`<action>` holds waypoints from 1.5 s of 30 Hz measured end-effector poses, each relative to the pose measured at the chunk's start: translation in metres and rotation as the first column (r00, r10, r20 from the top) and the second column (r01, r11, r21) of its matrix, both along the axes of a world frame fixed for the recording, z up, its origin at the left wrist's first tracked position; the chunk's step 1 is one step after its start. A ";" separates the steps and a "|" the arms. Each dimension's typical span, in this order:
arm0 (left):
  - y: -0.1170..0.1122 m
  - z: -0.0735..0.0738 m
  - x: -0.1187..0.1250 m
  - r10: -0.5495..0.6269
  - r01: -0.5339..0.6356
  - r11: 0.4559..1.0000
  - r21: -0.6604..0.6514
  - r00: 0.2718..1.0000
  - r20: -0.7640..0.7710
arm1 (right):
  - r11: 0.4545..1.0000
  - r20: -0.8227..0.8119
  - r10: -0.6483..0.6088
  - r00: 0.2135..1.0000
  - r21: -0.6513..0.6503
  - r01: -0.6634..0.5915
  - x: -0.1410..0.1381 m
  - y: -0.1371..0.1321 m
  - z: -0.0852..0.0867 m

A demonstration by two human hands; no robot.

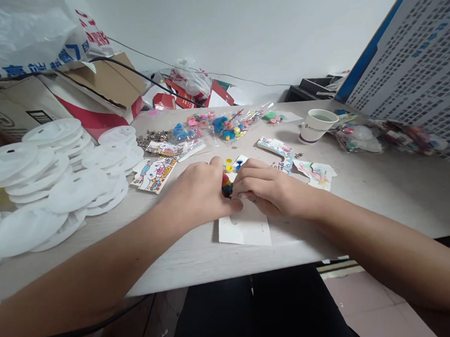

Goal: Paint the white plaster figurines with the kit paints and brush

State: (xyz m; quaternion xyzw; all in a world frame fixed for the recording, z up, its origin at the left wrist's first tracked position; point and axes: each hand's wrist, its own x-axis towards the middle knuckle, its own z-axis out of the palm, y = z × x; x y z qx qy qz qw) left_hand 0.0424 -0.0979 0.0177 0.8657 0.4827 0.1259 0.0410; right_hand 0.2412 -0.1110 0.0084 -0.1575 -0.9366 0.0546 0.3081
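Observation:
Over a white card (248, 231) at the table's front, my two hands meet. Between them shows a small red, yellow and dark piece (227, 186), mostly hidden by fingers. My left hand (201, 190) is closed around its left side. Pressed together at its right side are the fingertips of my right hand (267, 186); what they pinch, if anything, is hidden. Just beyond the hands stand a small yellow paint pot (229, 167) and a small blue paint pot (239, 164). Printed cartoon cards (156, 174) lie to the left, and a paint-smeared paper (316, 173) lies to the right.
Stacks of white plastic discs (68, 189) cover the left side. Clear bags of colourful pieces (225, 127) lie at the back, near a metal heap (153, 137). A paper cup (317, 126) with liquid stands right. A large patterned panel (410, 63) leans at far right.

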 end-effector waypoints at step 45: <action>0.001 -0.004 -0.001 -0.072 0.028 0.981 0.194 0.973 0.222 | 0.999 -0.248 -0.047 0.968 -0.005 0.047 0.014 0.004 0.005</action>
